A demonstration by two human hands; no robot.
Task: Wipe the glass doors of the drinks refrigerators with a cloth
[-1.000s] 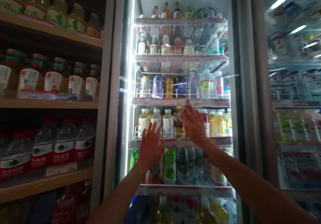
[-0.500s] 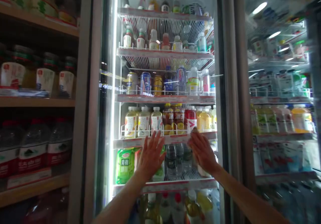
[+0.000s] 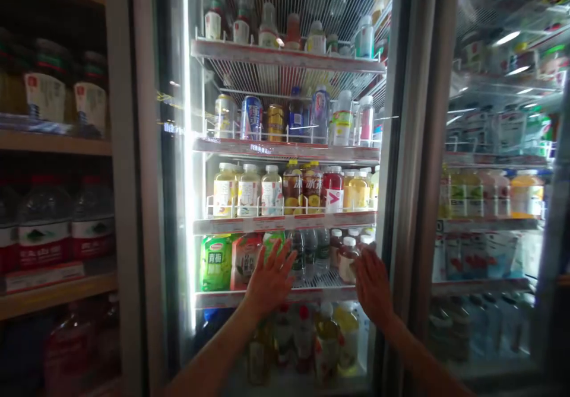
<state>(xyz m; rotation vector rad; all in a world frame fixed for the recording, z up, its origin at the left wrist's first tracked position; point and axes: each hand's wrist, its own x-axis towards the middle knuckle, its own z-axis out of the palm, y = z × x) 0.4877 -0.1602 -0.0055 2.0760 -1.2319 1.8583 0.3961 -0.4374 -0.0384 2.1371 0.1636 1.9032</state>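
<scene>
My left hand (image 3: 270, 281) is raised with its fingers spread, holding nothing, in front of the lower shelves of a lit drinks cooler. Behind it are a red pouch (image 3: 244, 260), a green pouch (image 3: 217, 263) and clear bottles (image 3: 310, 248). My right hand (image 3: 374, 284) has its fingers stretched upward and close together, with nothing seen in it. Just left of its fingertips stands a small white-capped bottle (image 3: 347, 260) with a pale label. Whether either hand touches anything, I cannot tell.
Above, bottled teas and juices (image 3: 248, 190) line one shelf, and cans (image 3: 252, 118) and bottles stand on another. More bottles (image 3: 327, 343) sit below. A metal upright (image 3: 421, 165) separates a second cooler at right. Wooden shelves (image 3: 57, 142) with bottles are at left.
The view has tilted down and the cooler's shelves sit higher in the picture. My right hand has moved a little right and lower, uncovering small bottles. My left hand stays spread.
</scene>
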